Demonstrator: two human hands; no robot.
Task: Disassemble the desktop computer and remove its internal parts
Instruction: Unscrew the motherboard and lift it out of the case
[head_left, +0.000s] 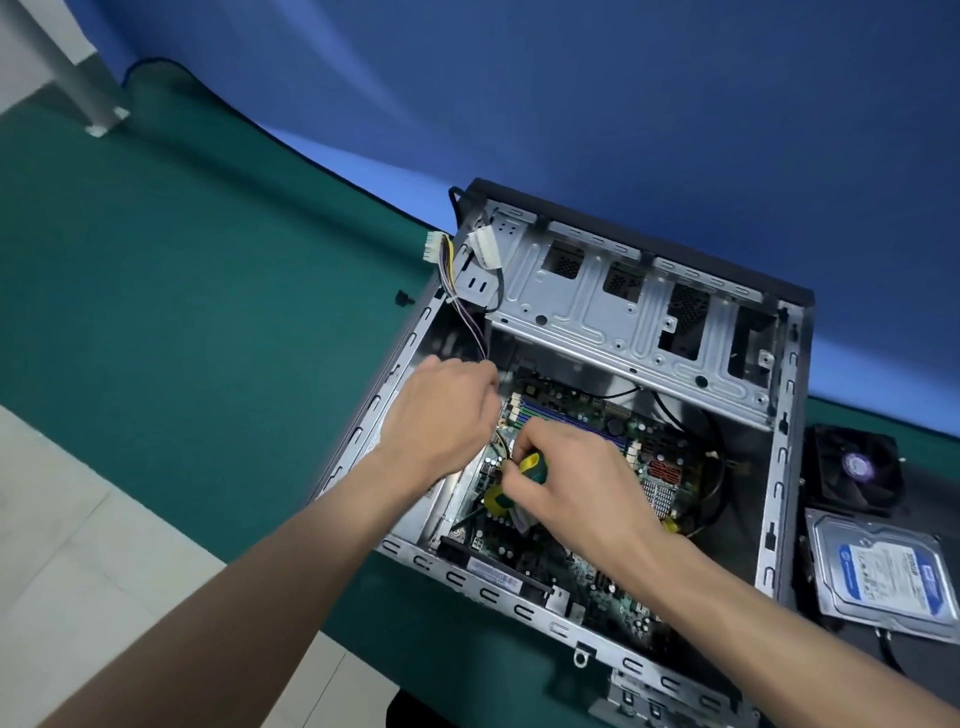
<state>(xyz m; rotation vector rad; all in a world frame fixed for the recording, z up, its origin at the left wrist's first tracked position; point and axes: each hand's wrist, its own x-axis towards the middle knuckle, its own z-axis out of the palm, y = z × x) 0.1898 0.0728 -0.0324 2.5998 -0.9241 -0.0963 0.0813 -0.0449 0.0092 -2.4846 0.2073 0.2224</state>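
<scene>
An open desktop case (774, 483) lies on its side on a green mat, with the green motherboard (613, 426) exposed inside. My right hand (576, 478) grips a yellow-and-green screwdriver (532, 465) over the board's left part; a second yellow-and-green handle (496, 501) lies just below it. My left hand (441, 410) reaches into the case beside the screwdriver, its fingertips curled down and hidden near the board's edge. The empty metal drive cage (613, 312) spans the case's far side.
A bundle of power cables with white connectors (441, 254) hangs over the case's far left corner. A removed black fan (857, 470) and a hard drive (883, 577) lie right of the case. A small black screw (402, 299) rests on the green mat (208, 260). Blue backdrop behind.
</scene>
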